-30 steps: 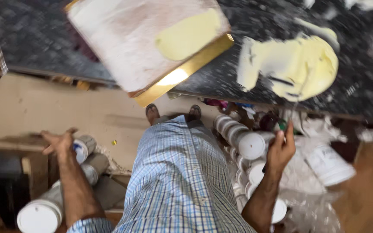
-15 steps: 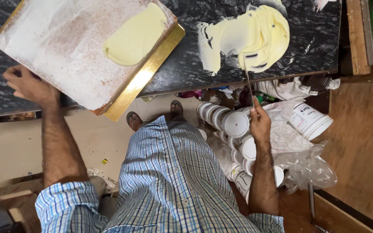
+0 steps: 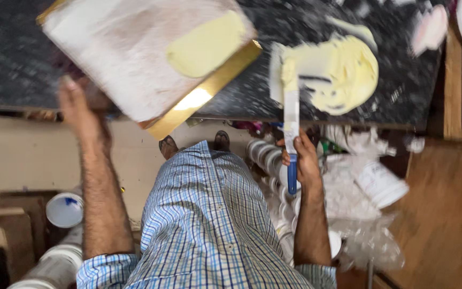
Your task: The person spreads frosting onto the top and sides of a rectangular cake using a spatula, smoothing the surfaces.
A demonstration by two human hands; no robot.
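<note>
On dark slab | R hand (image 3: 303, 160) clamped on putty knife (image 3: 291, 126), blade pts away into yellow paste (image 3: 343, 72) | L hand (image 3: 78, 109) grips board (image 3: 145, 59)

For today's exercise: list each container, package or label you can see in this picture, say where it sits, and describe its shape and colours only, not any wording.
White tub: lying tilted on the floor right of the right hand, round, white, dark label.
Row of tubs: under the table edge, round, white.
White bucket: floor, left of the left forearm, round, white with a blue mark.
Clear plastic wrap: floor at right, crumpled.
No screens or signs.
</note>
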